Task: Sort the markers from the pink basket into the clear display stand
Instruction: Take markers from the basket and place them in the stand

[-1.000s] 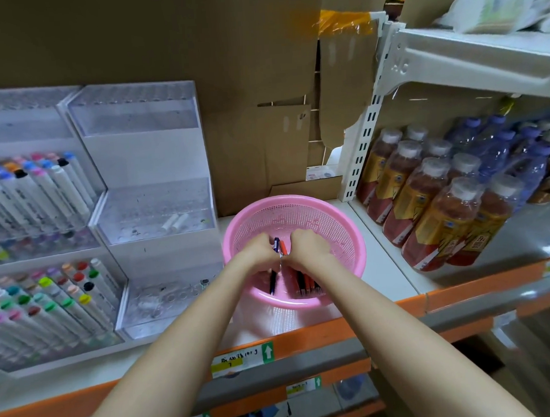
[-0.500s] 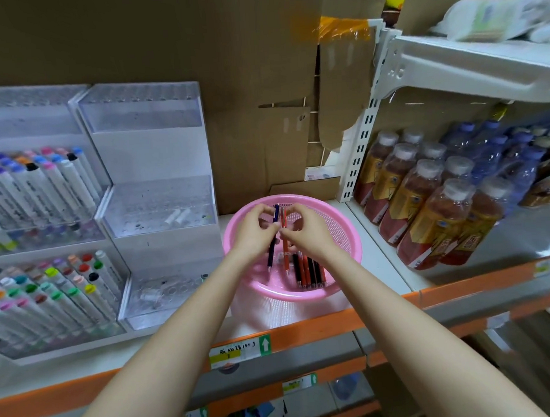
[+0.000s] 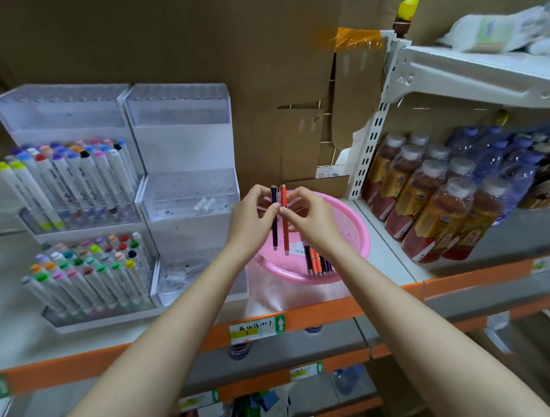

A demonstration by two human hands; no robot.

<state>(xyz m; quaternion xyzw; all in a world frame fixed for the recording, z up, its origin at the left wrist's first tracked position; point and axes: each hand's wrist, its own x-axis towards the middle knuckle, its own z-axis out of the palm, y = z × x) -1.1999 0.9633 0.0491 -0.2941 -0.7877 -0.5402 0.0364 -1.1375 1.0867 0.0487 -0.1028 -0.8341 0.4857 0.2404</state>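
Observation:
Above the pink basket (image 3: 348,233) I hold two thin markers upright, side by side. My left hand (image 3: 252,219) pinches the dark purple marker (image 3: 275,227), and my right hand (image 3: 306,219) pinches the red-orange marker (image 3: 285,230). Several more black and orange markers (image 3: 318,262) lie in the basket's near side. The clear display stand (image 3: 187,193) to the left of the basket has stepped tiers; its middle tier holds two white pieces (image 3: 204,205).
A second clear stand (image 3: 72,199) at far left is packed with several coloured-cap markers. Bottled drinks (image 3: 439,206) crowd the shelf to the right. Cardboard lines the back wall. An orange shelf edge (image 3: 320,316) with a price label runs along the front.
Both hands have risen out of the basket, lifting the purple and red-orange markers clear of its rim and holding them upright.

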